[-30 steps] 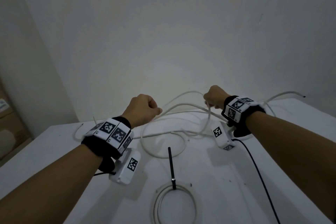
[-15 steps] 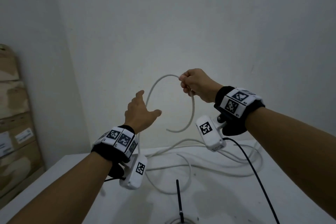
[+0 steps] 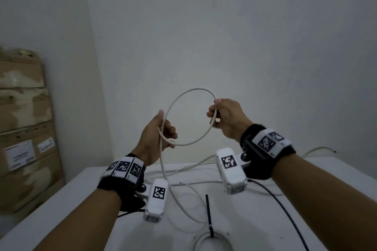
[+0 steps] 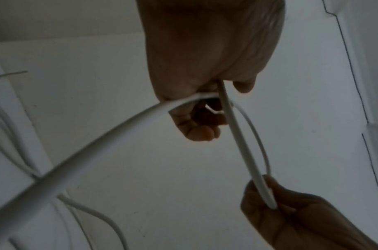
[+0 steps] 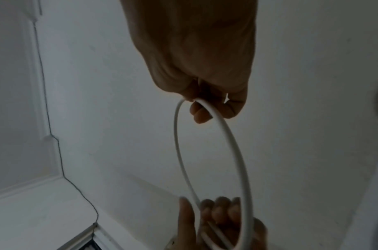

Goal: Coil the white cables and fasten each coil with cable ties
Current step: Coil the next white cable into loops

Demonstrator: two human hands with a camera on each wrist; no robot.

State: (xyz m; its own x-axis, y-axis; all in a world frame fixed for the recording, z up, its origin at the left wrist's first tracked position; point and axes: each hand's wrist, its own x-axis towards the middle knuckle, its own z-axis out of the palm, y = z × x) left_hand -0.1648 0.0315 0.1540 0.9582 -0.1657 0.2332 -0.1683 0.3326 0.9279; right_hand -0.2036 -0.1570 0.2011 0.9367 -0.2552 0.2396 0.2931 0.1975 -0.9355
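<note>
A white cable [image 3: 199,88] forms one round loop in the air between my hands, above the white table [image 3: 81,199]. My left hand [image 3: 168,134] has its fingers curled round the loop's left side, where the strands cross [image 5: 216,216]. From there the cable [image 4: 243,148] hangs down to the table. My right hand [image 3: 215,117] pinches the loop's right side [image 5: 205,104] between thumb and fingers, the cable's short end sticking out below. A black cable tie [image 3: 209,214] stands on a coiled cable [image 3: 196,240] at the table's near edge.
More loose white cable [image 3: 189,167] lies spread over the back of the table. Stacked cardboard boxes [image 3: 24,128] stand at the left against the wall. A black wrist-camera lead [image 3: 285,210] trails across the table at the right.
Both hands have risen from the table with the cable. The left hand, open half a second ago, now grips the cable, and a full loop has formed.
</note>
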